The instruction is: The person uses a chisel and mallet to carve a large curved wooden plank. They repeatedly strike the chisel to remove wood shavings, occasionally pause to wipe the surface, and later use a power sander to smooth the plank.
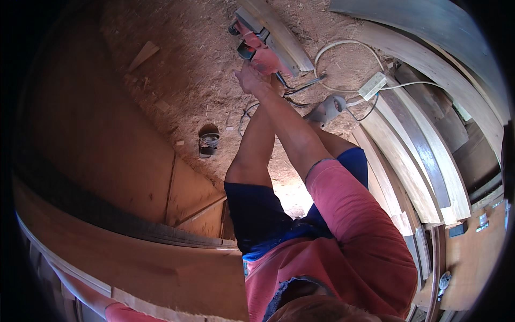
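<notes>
My right arm reaches down between my knees, and my right hand (252,81) is at the near end of a red power planer (265,58) with dark parts. The fingers look closed about its end, though the tool partly hides them. The planer is low over the sawdust-covered floor, against a short, thick piece of wood (287,42). Of my left arm, only the pink sleeve and forearm (80,284) show at the lower left, along the edge of a brown board (161,273). My left hand itself is out of sight.
A white power strip (372,86) with looping cables lies right of the planer. Long curved-looking planks (413,161) are stacked on the right. A small container (208,141) and a wood offcut (144,56) lie left of my legs. A large brown panel (118,155) fills the left.
</notes>
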Demonstrator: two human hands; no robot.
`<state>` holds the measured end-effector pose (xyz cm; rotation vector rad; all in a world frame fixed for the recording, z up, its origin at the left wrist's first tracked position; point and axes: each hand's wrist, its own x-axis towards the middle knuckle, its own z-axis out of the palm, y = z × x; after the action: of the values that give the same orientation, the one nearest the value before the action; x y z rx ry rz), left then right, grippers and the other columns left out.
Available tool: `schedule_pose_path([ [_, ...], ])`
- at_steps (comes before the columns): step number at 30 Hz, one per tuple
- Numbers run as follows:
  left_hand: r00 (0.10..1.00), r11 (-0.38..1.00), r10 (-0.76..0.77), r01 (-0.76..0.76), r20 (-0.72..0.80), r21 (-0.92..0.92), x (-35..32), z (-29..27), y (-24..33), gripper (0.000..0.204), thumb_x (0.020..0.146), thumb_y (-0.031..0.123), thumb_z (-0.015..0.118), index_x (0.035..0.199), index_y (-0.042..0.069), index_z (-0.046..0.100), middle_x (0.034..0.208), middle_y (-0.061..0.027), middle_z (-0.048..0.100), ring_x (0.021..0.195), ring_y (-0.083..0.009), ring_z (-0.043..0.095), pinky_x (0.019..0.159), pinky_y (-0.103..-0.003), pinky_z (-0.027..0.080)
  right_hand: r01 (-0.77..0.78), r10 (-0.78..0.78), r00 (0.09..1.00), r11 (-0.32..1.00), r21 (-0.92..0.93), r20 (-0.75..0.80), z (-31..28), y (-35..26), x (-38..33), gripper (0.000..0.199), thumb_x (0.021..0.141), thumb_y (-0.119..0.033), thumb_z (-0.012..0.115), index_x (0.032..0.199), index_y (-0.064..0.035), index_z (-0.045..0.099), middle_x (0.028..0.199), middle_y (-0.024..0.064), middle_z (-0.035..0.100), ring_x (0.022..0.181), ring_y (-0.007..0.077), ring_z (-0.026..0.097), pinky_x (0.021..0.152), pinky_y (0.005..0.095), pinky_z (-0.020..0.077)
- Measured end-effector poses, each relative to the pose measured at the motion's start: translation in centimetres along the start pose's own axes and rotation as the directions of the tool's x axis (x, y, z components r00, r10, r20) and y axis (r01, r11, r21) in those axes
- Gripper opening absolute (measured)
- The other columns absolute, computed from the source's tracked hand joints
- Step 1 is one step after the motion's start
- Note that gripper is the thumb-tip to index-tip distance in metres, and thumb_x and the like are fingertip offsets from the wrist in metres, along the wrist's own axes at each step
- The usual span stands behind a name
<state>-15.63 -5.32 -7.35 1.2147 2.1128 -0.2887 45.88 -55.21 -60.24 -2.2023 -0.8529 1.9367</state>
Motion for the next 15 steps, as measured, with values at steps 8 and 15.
schedule_pose_path([
  [8,1.000,0.999,0.029,-0.029,0.009,-0.017,0.3,0.3,-1.1,0.065,0.090,0.037,0.081,0.142,0.006,0.056,0.128,-0.0027,0.064,0.108,-0.0141,0.059,0.092,-0.035,0.046,-0.095,-0.021,0.947,0.936,-0.339,-0.321,-5.1,-1.6,-3.4,0.093,0.084,-0.048,0.076,0.150,0.0001,0.032,0.155,0.0300,0.039,0.146,0.0412,0.037,0.119,0.0564,0.0251],
  [15,0.997,0.996,0.075,-0.074,0.021,-0.040,0.4,1.4,-0.1,0.067,0.090,0.037,0.081,0.144,0.007,0.055,0.130,-0.0025,0.063,0.110,-0.0148,0.058,0.093,-0.036,0.046,0.046,-0.081,0.796,0.996,-0.073,-0.600,-15.2,0.0,-8.6,0.047,0.082,-0.019,0.072,0.124,-0.0031,0.057,0.098,0.0209,0.072,0.094,0.0378,0.071,0.083,0.0463,0.0540],
])
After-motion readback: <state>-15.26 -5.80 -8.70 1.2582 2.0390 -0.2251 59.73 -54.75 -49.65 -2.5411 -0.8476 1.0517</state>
